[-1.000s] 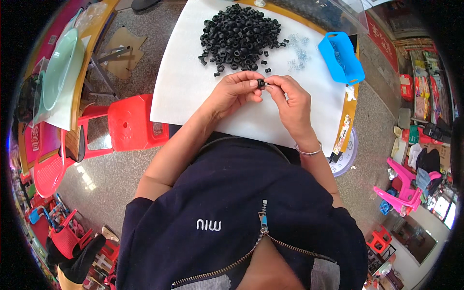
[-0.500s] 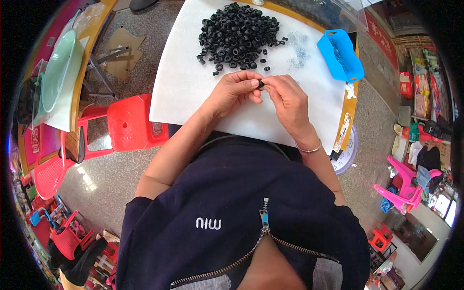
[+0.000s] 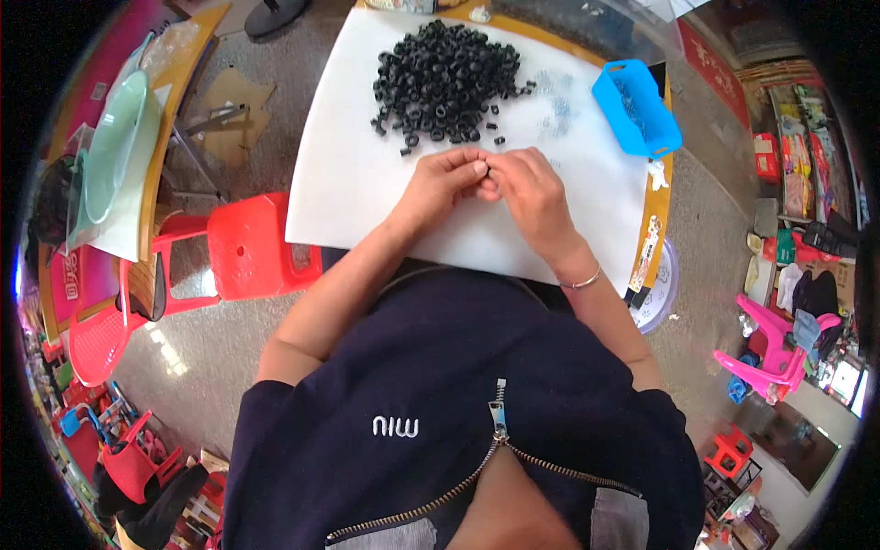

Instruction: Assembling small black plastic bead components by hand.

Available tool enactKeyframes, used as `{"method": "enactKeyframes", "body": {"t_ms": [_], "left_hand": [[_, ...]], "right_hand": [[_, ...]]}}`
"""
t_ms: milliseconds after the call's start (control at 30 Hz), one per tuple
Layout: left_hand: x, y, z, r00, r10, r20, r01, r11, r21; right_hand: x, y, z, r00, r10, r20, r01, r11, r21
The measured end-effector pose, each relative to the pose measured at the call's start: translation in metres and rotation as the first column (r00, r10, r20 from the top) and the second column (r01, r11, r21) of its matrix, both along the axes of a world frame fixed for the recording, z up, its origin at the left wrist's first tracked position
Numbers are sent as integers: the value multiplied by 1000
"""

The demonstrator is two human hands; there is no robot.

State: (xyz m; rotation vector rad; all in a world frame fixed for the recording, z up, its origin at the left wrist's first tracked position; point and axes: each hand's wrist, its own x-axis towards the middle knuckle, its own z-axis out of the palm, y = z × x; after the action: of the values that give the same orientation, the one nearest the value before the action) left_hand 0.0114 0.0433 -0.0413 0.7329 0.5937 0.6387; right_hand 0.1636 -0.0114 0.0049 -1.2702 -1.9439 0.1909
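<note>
My left hand (image 3: 445,183) and my right hand (image 3: 534,192) meet fingertip to fingertip over the near part of a white tabletop sheet (image 3: 353,197). Both are closed in a pinch around one small black part (image 3: 488,171), mostly covered by the fingers. Just beyond my hands lies a heap of small black ring-shaped parts (image 3: 445,82), with several loose ones at its near and right edges. To the right of the heap, fine dark specks (image 3: 555,103) are scattered on the sheet. A bracelet circles my right wrist.
A blue plastic basket (image 3: 607,103) with fine bits inside stands at the table's far right. Left of the table are a red plastic stool (image 3: 243,246) and a side table with a pale green basin (image 3: 119,137). A pink chair (image 3: 775,353) stands off to the right.
The fingers have closed in further, and the black part that showed between them is now mostly hidden. The view has shifted slightly, and the scene sits a little lower.
</note>
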Motion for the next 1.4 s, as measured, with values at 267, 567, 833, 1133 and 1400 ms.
{"method": "enactKeyframes", "body": {"t_ms": [267,567,833,1133,1400], "left_hand": [[-6,1,13,988,-123,-95,129,990,56],[-8,6,17,962,-242,-126,249,968,42],[-3,1,12,982,-164,-94,166,986,10],[2,-7,10,997,-67,-43,68,997,27],[16,-31,25,993,-15,-115,15,1000,3]], "right_hand": [[1,-9,-1,993,-6,-119,-9,993,-120],[0,-17,-5,979,-43,-200,23,995,-99],[-4,-20,-11,957,-115,-265,99,992,-72],[-10,-28,-11,725,-272,-633,-29,906,-422],[-29,-16,-9,823,-254,-508,163,963,-217]]}}
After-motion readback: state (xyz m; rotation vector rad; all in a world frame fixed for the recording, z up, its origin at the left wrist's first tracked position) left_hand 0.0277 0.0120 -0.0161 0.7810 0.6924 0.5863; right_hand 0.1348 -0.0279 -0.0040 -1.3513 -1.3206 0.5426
